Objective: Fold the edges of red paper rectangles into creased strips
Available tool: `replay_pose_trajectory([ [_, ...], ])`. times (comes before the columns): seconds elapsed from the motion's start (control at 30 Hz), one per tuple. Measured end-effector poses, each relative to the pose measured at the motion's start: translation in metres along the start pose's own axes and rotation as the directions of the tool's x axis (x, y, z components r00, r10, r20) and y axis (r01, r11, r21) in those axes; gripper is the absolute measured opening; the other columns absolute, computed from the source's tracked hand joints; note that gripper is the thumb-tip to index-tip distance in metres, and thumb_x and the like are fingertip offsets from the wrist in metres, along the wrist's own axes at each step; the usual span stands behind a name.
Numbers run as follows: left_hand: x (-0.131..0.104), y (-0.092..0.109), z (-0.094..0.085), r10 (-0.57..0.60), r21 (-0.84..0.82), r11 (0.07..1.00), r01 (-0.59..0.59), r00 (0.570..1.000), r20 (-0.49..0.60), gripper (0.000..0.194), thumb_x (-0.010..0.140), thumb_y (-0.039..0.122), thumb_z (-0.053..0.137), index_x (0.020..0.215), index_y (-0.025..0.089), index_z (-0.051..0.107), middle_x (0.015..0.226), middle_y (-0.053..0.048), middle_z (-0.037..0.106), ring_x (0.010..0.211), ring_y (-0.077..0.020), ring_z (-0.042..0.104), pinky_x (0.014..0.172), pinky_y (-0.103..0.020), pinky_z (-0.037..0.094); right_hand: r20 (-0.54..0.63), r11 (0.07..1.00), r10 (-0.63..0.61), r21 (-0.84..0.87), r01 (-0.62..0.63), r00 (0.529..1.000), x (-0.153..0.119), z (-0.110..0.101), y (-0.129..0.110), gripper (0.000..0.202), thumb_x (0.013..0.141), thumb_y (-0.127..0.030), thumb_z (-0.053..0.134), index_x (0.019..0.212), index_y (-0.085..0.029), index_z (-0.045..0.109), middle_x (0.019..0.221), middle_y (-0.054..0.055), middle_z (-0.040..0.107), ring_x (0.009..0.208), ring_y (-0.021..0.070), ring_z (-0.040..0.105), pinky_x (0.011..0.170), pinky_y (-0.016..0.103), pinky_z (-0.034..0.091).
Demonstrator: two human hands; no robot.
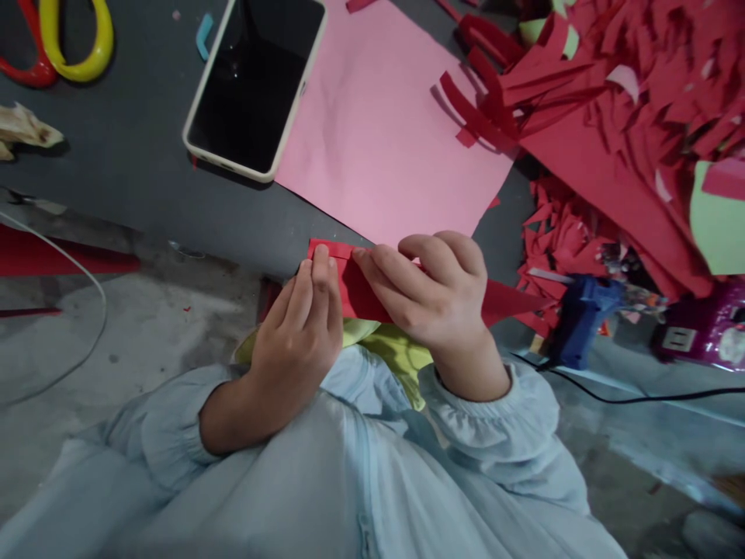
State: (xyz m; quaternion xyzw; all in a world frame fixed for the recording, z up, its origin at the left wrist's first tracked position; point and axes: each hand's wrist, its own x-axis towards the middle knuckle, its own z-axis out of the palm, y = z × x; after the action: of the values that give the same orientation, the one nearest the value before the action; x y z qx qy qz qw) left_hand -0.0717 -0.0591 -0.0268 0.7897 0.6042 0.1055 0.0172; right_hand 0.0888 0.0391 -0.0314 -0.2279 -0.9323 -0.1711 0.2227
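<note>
A strip of red paper (364, 295) with a narrow folded band along its upper edge lies at the table's near edge, in front of my body. My left hand (299, 334) is closed on its left end, fingers pressed together on the fold and thumb hidden. My right hand (434, 291) pinches the folded edge farther right, its index fingertip on the band. Past the right hand, the red paper tapers to a point on the right. Part of the strip is hidden under both hands.
Beyond the hands lie a pink sheet (384, 116) and a phone (256, 85). Scissors (87, 54) rest at the upper left. Red paper scraps (628, 109) pile up on the right, near a blue glue gun (585, 318) with a black cord (640, 400). A purple object (707, 330) sits at far right.
</note>
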Motion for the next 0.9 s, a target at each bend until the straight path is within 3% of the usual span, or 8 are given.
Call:
replay_pose_trajectory([
  [0.13,0.0005,0.0019,0.0013,-0.059,-0.044,0.997,0.059,0.998,-0.009,0.051,0.097,0.006,0.038,0.147,-0.001,0.039,0.146,-0.025,0.046,0.133,-0.0326,0.054,0.104,-0.041,0.053,0.026,0.999,0.041,0.007,-0.041,0.999,-0.0033,0.0027,-0.0019,0.023,0.095,-0.012,0.051,0.093,-0.028,0.067,0.089,-0.003,0.07,0.083,0.0149,0.052,0.076,0.037,0.033],
  [0.47,0.003,0.0002,-0.0033,0.015,0.074,0.997,-0.016,1.0,0.01,0.044,0.098,0.005,0.039,0.14,-0.007,0.046,0.144,-0.026,0.05,0.13,-0.0319,0.057,0.104,-0.036,0.052,-0.065,1.0,0.008,0.007,-0.008,0.998,-0.0001,0.0051,-0.0017,0.02,0.092,-0.009,0.055,0.086,-0.024,0.066,0.084,-0.002,0.069,0.08,0.0142,0.049,0.076,0.034,0.035],
  [0.7,0.0013,0.0006,-0.0017,-0.003,0.032,0.999,0.003,1.0,0.007,0.049,0.098,0.006,0.038,0.146,-0.004,0.038,0.147,-0.026,0.045,0.134,-0.0321,0.053,0.104,-0.039,0.052,-0.027,0.999,0.008,-0.04,-0.009,1.0,-0.0037,0.008,-0.0016,0.018,0.093,-0.013,0.054,0.085,-0.025,0.064,0.089,-0.004,0.069,0.081,0.0142,0.047,0.078,0.033,0.033],
  [0.9,0.0044,0.0032,0.0002,0.009,0.125,0.992,-0.009,1.0,-0.001,0.044,0.097,0.004,0.039,0.138,-0.009,0.045,0.143,-0.029,0.05,0.125,-0.0301,0.061,0.103,-0.036,0.051,-0.027,0.999,0.045,-0.009,-0.046,0.999,-0.0038,0.0081,-0.0012,0.016,0.093,-0.013,0.055,0.089,-0.025,0.065,0.086,-0.003,0.069,0.082,0.0143,0.048,0.077,0.034,0.033],
])
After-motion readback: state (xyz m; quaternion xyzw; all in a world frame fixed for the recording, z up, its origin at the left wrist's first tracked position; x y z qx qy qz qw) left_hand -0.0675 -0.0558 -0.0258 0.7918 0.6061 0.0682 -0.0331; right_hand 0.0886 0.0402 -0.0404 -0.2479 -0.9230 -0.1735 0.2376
